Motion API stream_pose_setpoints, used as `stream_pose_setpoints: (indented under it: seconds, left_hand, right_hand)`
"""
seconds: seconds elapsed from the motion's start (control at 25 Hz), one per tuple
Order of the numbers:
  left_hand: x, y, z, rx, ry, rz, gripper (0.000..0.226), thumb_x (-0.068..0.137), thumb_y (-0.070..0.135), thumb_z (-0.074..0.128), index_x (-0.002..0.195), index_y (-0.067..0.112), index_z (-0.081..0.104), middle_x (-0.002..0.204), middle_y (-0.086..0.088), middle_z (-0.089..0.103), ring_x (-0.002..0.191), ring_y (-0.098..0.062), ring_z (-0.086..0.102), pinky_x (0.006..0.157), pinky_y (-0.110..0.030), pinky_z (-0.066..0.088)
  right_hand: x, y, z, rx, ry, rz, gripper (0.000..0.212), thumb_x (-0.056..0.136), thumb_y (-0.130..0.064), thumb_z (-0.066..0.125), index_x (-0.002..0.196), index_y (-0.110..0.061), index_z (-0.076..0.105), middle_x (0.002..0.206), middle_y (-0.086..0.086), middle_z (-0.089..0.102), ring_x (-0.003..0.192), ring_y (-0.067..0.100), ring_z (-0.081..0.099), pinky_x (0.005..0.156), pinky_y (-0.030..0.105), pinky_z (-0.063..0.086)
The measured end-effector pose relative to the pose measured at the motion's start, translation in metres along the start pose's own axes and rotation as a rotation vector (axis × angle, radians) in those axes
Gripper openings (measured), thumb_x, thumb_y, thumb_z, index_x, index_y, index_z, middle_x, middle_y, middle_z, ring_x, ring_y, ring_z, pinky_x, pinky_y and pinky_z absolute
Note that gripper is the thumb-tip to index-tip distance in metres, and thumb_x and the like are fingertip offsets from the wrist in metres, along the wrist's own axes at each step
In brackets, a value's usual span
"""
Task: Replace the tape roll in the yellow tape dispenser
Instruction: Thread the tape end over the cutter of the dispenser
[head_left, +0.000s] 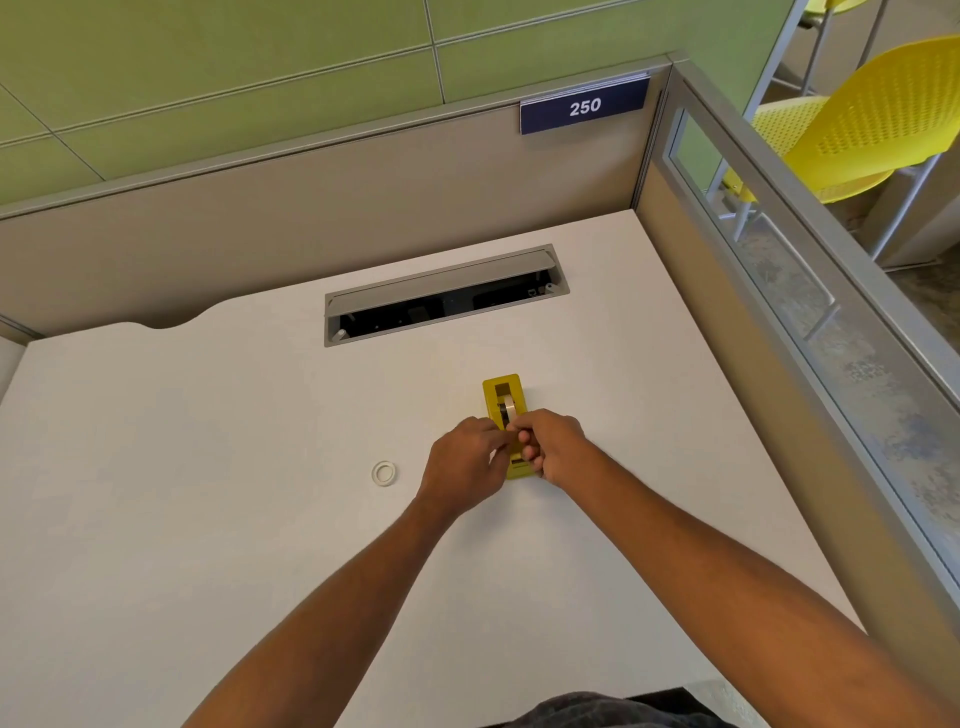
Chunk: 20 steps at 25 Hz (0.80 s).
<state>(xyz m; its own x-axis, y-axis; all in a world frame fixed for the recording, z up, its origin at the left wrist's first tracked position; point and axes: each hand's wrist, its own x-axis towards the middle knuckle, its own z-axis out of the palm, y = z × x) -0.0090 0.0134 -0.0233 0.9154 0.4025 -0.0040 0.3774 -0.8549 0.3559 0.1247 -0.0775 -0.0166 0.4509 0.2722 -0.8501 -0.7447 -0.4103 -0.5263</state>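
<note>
The yellow tape dispenser lies on the white desk, its long side pointing away from me. A tape roll sits upright in its well. My left hand and my right hand meet over the dispenser's near half, fingertips pinched together just in front of the roll; what they pinch is too small to make out. My right hand also wraps the dispenser's right side. An empty white tape core lies flat on the desk, to the left of my left hand.
A grey cable tray with its lid raised is set into the desk beyond the dispenser. Beige partitions close off the back and right side, with a "250" sign. Yellow chairs stand outside.
</note>
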Motion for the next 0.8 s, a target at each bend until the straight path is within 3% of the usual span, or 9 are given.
stream_pose_setpoints:
  seconds: [0.16,0.28,0.48,0.6,0.8]
  left_hand:
    - [-0.017,0.003,0.013,-0.120,0.013,-0.081,0.034,0.098,0.032,0.064,0.130,0.033,0.076,0.112,0.010,0.076,0.101,-0.014,0.070,0.072,-0.027,0.051]
    - [-0.021,0.005,0.022,-0.159,-0.028,-0.135,0.034,0.102,0.037,0.068,0.135,0.033,0.074,0.121,0.010,0.072,0.102,-0.013,0.070,0.072,-0.024,0.047]
    - [-0.021,0.008,0.028,-0.248,-0.027,-0.269,0.028,0.104,0.048,0.070,0.126,0.034,0.079,0.109,0.005,0.068,0.095,-0.016,0.068,0.072,-0.030,0.049]
    - [-0.022,0.010,0.032,-0.322,0.018,-0.305,0.026,0.102,0.037,0.073,0.125,0.029,0.082,0.101,0.000,0.078,0.087,-0.016,0.068,0.071,-0.031,0.049]
    - [-0.029,0.016,0.040,-0.638,0.052,-0.440,0.025,0.100,0.014,0.071,0.120,0.020,0.083,0.077,-0.003,0.083,0.066,-0.021,0.080,0.077,-0.040,0.069]
  right_hand:
    - [-0.001,0.004,0.002,-0.045,0.050,-0.042,0.015,0.086,-0.009,0.075,0.071,-0.007,0.070,0.060,0.005,0.059,0.043,0.012,0.044,0.037,0.017,0.038]
    - [-0.002,0.010,0.003,-0.072,0.088,-0.093,0.013,0.087,-0.011,0.077,0.077,-0.005,0.073,0.064,0.007,0.062,0.044,0.013,0.046,0.038,0.019,0.041]
    - [-0.008,0.018,0.002,-0.098,0.134,-0.146,0.012,0.088,-0.012,0.079,0.080,-0.005,0.074,0.067,0.007,0.066,0.041,0.012,0.050,0.035,0.017,0.039]
    - [-0.013,0.021,0.001,-0.095,0.141,-0.158,0.008,0.087,-0.011,0.078,0.082,-0.004,0.076,0.067,0.007,0.068,0.037,0.012,0.053,0.035,0.017,0.040]
    - [-0.019,0.026,-0.001,-0.111,0.155,-0.165,0.009,0.088,-0.012,0.076,0.083,-0.005,0.077,0.066,0.006,0.071,0.044,0.015,0.063,0.042,0.023,0.045]
